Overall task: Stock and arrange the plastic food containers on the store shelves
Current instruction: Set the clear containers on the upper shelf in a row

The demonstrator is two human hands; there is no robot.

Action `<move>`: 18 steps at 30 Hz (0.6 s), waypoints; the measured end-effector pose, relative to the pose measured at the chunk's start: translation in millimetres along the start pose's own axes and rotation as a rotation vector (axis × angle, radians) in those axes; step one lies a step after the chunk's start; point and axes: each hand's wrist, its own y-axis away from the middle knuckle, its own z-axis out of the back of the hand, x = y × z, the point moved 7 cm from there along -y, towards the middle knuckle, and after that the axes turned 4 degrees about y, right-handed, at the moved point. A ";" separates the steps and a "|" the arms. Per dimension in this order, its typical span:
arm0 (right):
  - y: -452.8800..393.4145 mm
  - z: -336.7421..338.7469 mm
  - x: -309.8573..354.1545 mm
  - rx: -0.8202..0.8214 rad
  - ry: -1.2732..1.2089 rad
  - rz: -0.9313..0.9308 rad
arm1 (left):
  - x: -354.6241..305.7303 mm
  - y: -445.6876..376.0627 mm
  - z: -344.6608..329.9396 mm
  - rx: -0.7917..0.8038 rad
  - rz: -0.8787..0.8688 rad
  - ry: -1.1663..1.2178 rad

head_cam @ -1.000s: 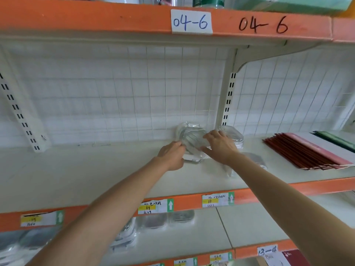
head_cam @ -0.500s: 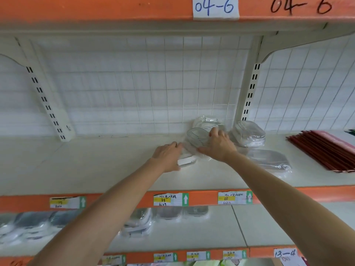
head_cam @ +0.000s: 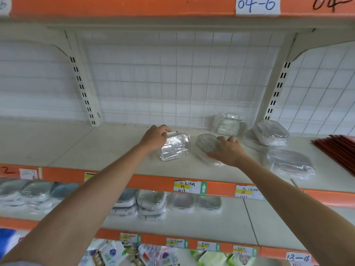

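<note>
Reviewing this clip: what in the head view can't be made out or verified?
- Price tags on the shelf edge: writing too small and blurred to read.
- Container under the right hand: partly covered by the hand.
- Left hand fingertips: curled behind the wrapped container it holds.
- Red packs: cut off by the right edge.
- Bottom-shelf goods: blurred, cut off below.

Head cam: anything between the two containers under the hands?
Nothing: in the head view, bare shelf separates the left hand's container from the right hand's container.
</note>
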 end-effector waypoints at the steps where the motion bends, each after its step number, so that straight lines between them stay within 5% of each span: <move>1: 0.6 -5.2 3.3 0.029 0.035 0.016 | 0.8 1.3 0.1 -0.036 -0.010 -0.094; 7: 4.0 -13.8 11.2 0.079 0.092 0.039 | -0.7 12.1 -23.0 0.038 -0.049 -0.557; 18: 12.2 -20.0 22.5 -0.083 0.158 0.042 | -8.9 15.2 -28.4 0.052 -0.139 -0.688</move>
